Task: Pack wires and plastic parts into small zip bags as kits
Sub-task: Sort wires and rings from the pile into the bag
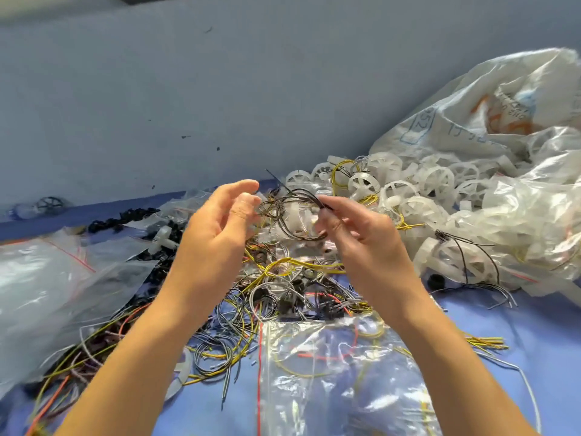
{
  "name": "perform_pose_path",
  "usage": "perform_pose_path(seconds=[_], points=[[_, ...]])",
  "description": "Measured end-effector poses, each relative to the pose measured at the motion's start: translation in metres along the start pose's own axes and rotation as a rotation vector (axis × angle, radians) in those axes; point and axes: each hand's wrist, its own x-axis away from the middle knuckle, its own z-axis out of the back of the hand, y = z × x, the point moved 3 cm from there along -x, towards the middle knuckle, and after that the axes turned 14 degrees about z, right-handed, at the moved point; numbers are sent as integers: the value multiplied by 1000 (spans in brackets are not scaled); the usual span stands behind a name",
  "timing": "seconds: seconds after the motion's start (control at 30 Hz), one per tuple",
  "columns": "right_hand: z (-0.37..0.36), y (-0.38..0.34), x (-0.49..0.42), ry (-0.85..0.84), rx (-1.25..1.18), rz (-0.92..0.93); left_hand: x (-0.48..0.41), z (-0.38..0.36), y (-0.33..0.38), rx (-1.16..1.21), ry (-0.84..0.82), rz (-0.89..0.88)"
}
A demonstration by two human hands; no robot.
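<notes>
Both hands are raised above a tangle of wires on the blue surface. My right hand pinches a coiled bundle of thin dark wires, whose loose ends stick up to the left. My left hand hovers just left of the coil with fingers relaxed and slightly curled, holding nothing. Below the hands lies a heap of yellow, grey, black and red wires. A clear zip bag with a red seal line lies flat near the front, with wires showing through it.
White plastic wheels are piled at the right, spilling from a large clear sack. More clear zip bags lie at the left. Small black plastic parts sit behind them. A blue-grey wall closes the back.
</notes>
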Motion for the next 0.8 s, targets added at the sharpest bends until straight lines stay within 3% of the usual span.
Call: perform_pose_path(seconds=[0.17, 0.3, 0.47, 0.67, 0.8], points=[[1, -9, -7, 30, -67, -35, 28, 16, -14, -10, 105, -84], [-17, -3, 2, -209, -43, -175, 34, 19, -16, -473, 267, -348], [-34, 2, 15, -327, -224, -319, 31, 10, -32, -883, 124, -344], [-40, 11, 27, -222, -747, -580, 35, 14, -47, -887, 129, -268], [-38, 14, 30, -148, -769, -593, 41, 17, -47, -787, 190, -220]])
